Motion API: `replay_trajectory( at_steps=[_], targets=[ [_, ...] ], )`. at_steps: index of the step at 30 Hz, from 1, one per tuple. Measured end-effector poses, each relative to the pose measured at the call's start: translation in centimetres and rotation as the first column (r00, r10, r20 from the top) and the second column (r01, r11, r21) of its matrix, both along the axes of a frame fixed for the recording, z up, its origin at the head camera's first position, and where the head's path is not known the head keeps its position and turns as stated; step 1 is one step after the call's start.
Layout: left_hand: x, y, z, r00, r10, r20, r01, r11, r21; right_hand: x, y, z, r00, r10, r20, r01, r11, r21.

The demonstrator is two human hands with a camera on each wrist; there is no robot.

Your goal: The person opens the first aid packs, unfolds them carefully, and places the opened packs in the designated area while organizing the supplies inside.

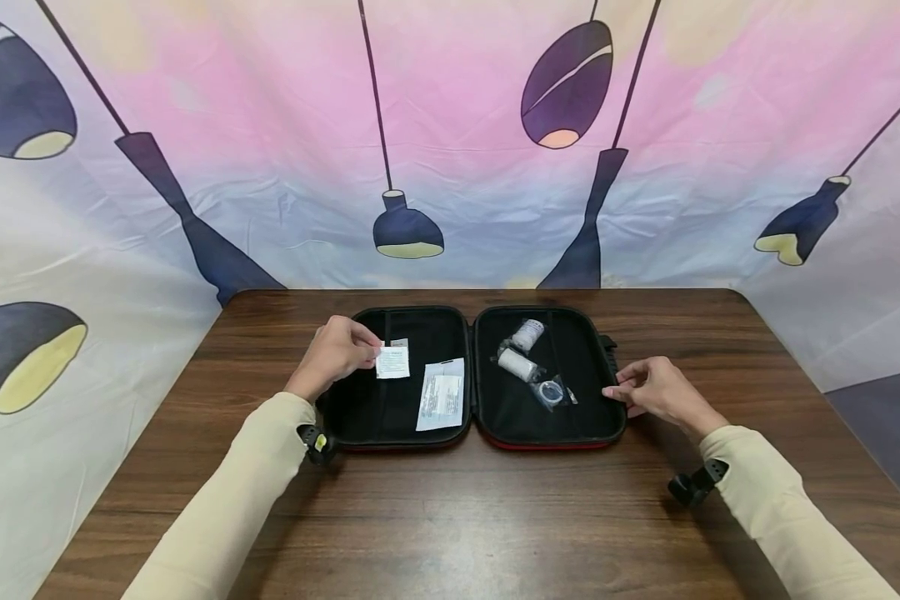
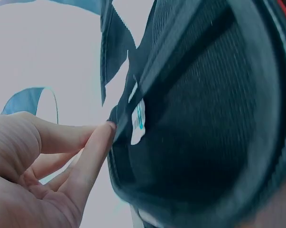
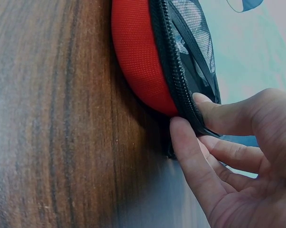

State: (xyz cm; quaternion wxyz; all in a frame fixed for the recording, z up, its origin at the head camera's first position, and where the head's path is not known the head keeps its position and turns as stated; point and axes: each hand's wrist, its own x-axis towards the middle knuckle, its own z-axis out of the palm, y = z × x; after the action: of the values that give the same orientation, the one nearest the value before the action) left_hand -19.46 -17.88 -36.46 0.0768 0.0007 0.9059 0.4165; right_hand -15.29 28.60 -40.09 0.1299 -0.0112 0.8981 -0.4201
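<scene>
An open zip case (image 1: 600,429), black inside and red outside (image 3: 138,57), lies flat with its two halves side by side. Between thumb and fingertips my left hand (image 1: 337,352) pinches a small white printed packet (image 1: 393,363) above the left half. Another small packet (image 2: 138,121) shows near it in the left wrist view. A larger white printed packet (image 1: 441,396) lies beside the hinge. My right hand (image 1: 662,390) grips the zippered rim of the right half, thumb inside and a finger outside. That half holds two white rolls (image 1: 517,364) in clear wrap and a bagged ring-shaped item (image 1: 551,392).
The case rests on a brown wood-grain table (image 1: 450,517). Behind the table's far edge hangs a cloth (image 1: 480,208) printed with lamps. A dark strap (image 1: 608,342) sticks out at the case's right side. Mesh (image 3: 192,28) covers part of the right half's inside.
</scene>
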Motion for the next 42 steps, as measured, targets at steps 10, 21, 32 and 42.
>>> replay_trajectory(
  at_steps=[10, 21, 32, 42],
  targets=[
    [0.5, -2.9, 0.7, 0.999, 0.045, -0.02, -0.047, 0.991, -0.127, 0.0, 0.1, 0.1, 1.0, 0.014, -0.014, -0.014, 1.0, 0.014],
    [0.6, -3.3, 0.3, 0.999, 0.018, -0.051, -0.029, 0.978, -0.206, 0.0, 0.1, -0.1, 1.0, 0.002, -0.005, -0.002, 1.0, 0.011],
    [0.0, -1.5, -0.8, 0.999, -0.007, -0.05, -0.006, 0.97, -0.242, 0.0, 0.0, -0.2, 1.0, 0.005, -0.006, -0.005, 1.0, -0.013],
    [-0.7, 0.0, -1.2, 0.998, -0.03, -0.047, 0.017, 0.969, -0.248, 0.0, 0.0, -0.2, 1.0, -0.004, -0.002, 0.003, 1.0, -0.003]
  ],
)
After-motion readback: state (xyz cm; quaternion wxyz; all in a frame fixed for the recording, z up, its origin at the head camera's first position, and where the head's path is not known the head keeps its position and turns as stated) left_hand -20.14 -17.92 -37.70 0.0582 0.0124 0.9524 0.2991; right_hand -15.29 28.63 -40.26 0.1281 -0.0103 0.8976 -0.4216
